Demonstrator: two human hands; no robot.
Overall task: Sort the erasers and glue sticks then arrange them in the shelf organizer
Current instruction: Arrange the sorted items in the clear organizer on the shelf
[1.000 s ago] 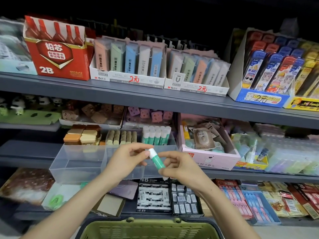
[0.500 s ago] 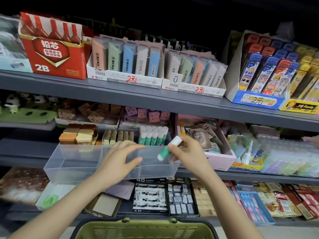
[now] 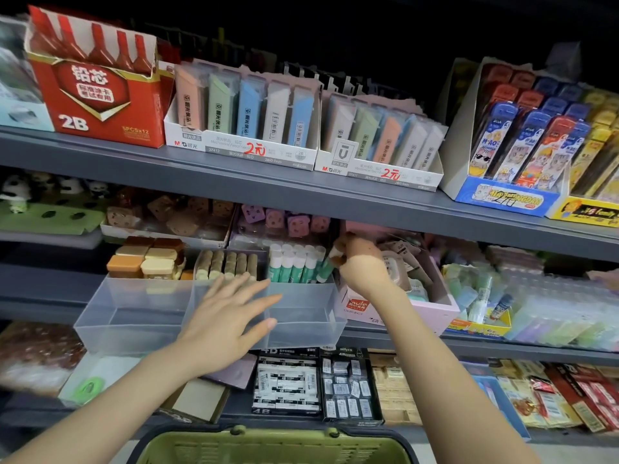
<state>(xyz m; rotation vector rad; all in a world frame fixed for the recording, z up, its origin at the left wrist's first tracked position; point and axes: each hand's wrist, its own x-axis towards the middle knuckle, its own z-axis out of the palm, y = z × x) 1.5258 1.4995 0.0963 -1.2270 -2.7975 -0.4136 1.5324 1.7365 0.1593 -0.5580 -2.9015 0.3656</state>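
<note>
A clear plastic shelf organizer sits on the middle shelf. At its back stand brown and cream erasers, a row of tan erasers and several green glue sticks with white caps. My right hand pinches the white cap of one more green glue stick, which leans at the right end of the row. My left hand hovers with fingers spread over the organizer's front wall, holding nothing.
A pink box of small items stands right of the organizer. Boxes of pencil leads fill the grey upper shelf. Packs of erasers lie on the lower shelf. A green basket sits below, at the bottom edge.
My right hand carried the green glue stick up and back into the organizer's right compartment, beside the other sticks. My left hand let go of it and spread open over the organizer's front.
</note>
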